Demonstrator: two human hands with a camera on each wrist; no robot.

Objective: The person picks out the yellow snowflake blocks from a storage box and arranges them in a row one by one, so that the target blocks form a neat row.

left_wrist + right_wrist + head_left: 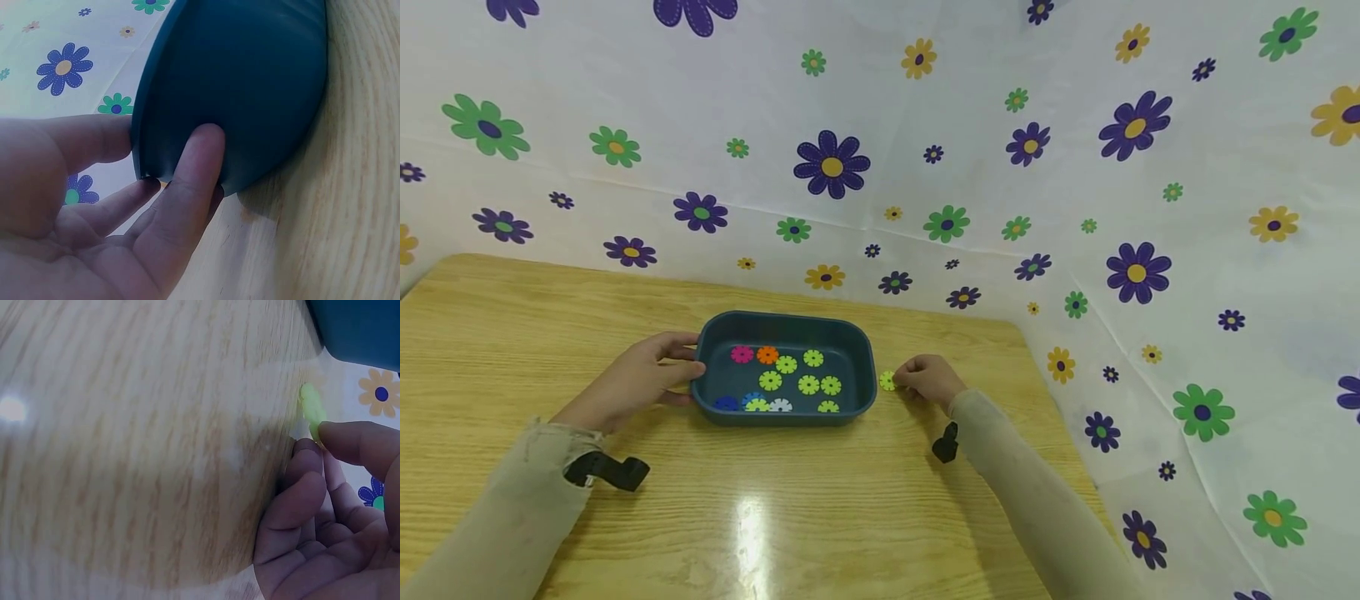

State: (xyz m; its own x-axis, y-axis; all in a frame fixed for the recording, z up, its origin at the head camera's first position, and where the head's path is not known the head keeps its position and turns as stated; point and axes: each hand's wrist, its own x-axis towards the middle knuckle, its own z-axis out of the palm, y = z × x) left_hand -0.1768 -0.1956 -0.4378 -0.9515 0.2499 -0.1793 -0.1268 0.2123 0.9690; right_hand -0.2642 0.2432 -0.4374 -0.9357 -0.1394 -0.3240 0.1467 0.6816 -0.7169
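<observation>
A dark teal plastic tub sits on the wooden table. My left hand grips its left end, thumb over the rim and fingers against the outer wall, as the left wrist view also shows. Inside lie several notched plastic discs: yellow-green ones, a pink disc, an orange disc, a white disc and blue ones. Just right of the tub, my right hand pinches a yellow-green disc between thumb and fingertips, low over the tabletop.
The light wooden table ends at a white cloth with a flower print, hanging behind and along the right side. Black straps with small devices circle both wrists over beige sleeves.
</observation>
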